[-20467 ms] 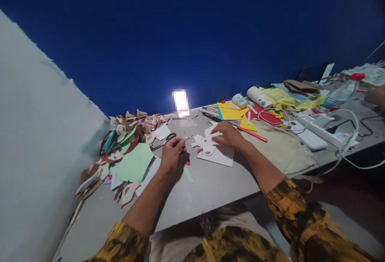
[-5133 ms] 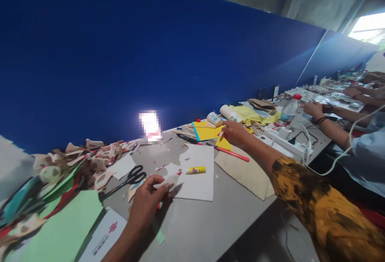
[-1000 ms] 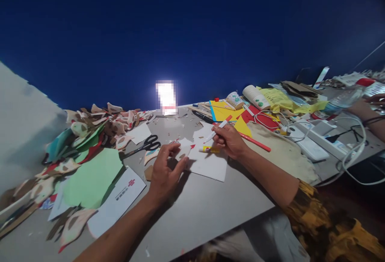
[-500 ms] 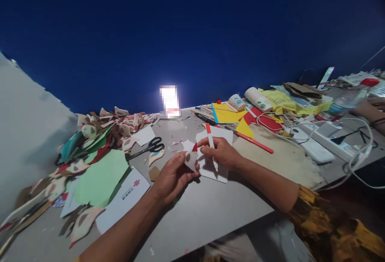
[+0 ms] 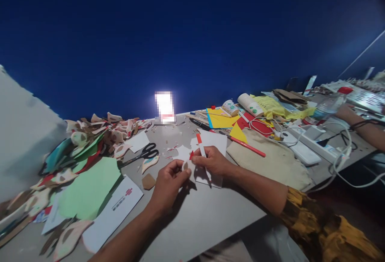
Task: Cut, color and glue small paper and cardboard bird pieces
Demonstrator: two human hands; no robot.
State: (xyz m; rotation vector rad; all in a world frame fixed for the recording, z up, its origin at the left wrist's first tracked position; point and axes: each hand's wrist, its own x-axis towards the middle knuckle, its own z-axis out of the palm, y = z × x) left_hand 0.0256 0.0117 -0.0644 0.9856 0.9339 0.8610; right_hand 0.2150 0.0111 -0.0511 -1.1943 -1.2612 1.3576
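My left hand (image 5: 168, 181) is closed, pinching a small white paper cutout (image 5: 185, 165) with brown and red patches just above the grey table (image 5: 207, 210). My right hand (image 5: 212, 161) is closed round a white marker with a red cap (image 5: 199, 143), the capped end pointing up and away from me. The two hands almost touch over a white sheet of paper (image 5: 215, 143) lying on the table.
Black scissors (image 5: 143, 153) lie left of the hands. A pile of coloured cutouts (image 5: 84, 145), a green sheet (image 5: 88, 187) and a white envelope (image 5: 112, 214) fill the left. A beige cloth (image 5: 270, 161), red pencil (image 5: 246, 146), cables and another person's arm (image 5: 361, 127) are to the right.
My hands have drawn closer together over the white sheet. The left hand picked the small cutout up a second ago and holds it still. The marker stays upright in my right hand.
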